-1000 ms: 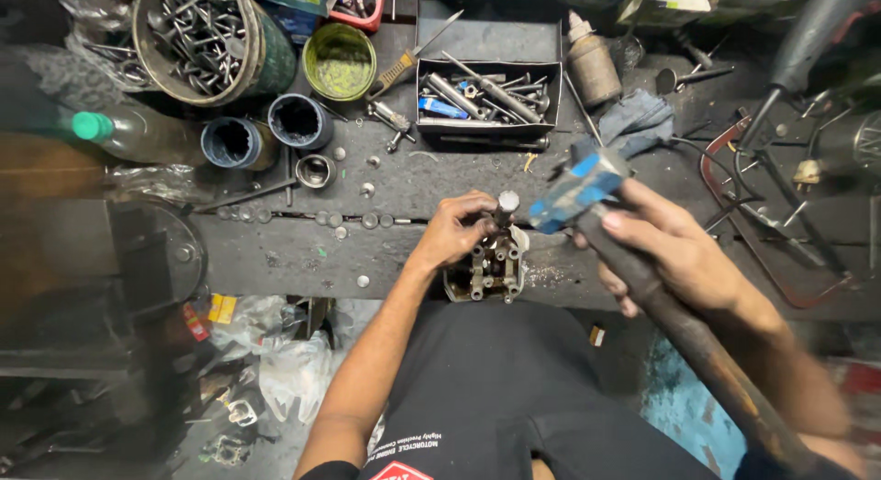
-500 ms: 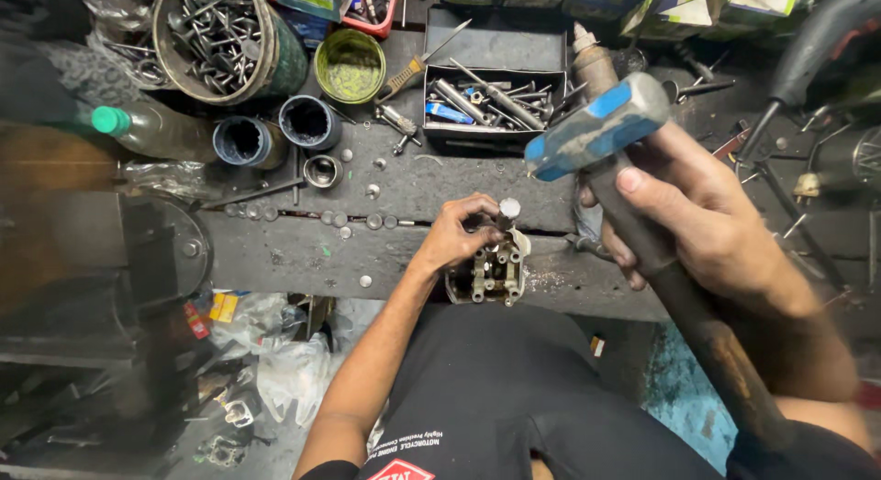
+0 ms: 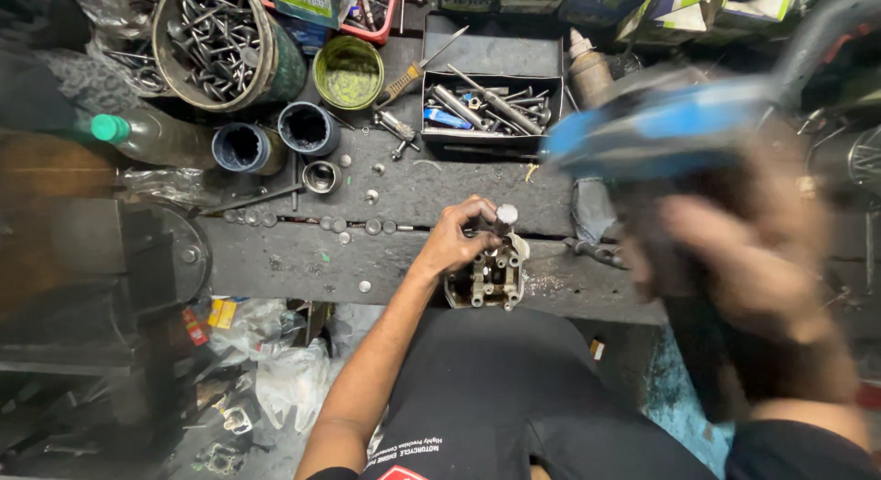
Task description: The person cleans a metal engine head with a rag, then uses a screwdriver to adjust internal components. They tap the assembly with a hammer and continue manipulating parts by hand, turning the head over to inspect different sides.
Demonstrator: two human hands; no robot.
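Head view: your two hands at a metal engine part on a dark workbench.

Your left hand [image 3: 459, 241] pinches a short steel punch [image 3: 506, 216] upright against the top of the engine part [image 3: 491, 276], which sits at the near edge of the workbench [image 3: 303, 260]. Your right hand [image 3: 743, 260], badly blurred, is closed round the dark handle of a blue-headed hammer [image 3: 661, 131], raised well above and to the right of the punch. Behind lie a tray of tools [image 3: 491, 104] and a tub of bolts [image 3: 216, 39].
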